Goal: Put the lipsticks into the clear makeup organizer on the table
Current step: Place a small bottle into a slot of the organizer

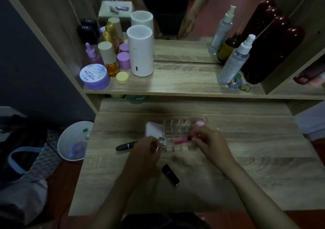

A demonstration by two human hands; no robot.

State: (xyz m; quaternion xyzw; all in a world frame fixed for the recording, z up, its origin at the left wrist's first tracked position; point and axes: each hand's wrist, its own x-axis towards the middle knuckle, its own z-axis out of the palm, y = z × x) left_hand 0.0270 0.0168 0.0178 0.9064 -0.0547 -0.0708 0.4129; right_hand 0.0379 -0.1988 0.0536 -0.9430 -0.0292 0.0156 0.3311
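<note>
Over the organizer [177, 133], mid-table [263, 158], both hands are at work. The right hand [209, 142] has its fingers closed on a pink lipstick [182, 140], which lies nearly horizontal, its free end pointing left over the grid of cells. The left hand [149, 147] is curled at the organizer's near-left corner, fingers closed on what looks like its edge, prob. bracing it.

Judged step: seating the pink one in a cell. To do it well she'd need to tip it upright first, line it up w/ an empty cell, then lower it straight down and not shove it in at an angle. The left hand should hold the organizer firm so it doesn't slide on the wood.

Two more wait outside: a dark lipstick [126, 146] lying left of the organizer, and a black tube [170, 176] on the table nearer the person, between the forearms. So the task looks partway at most.

Hard to make out: light is dim and the organizer is clear, so which cells are filled can't be told. A white box [154, 129] stands at its far-left corner and a pink round thing [199, 123] sits at the far right; whether either is in or just beside the organizer is unclear. The right fingertips are blurred, so exact grip can't be read.
</note>
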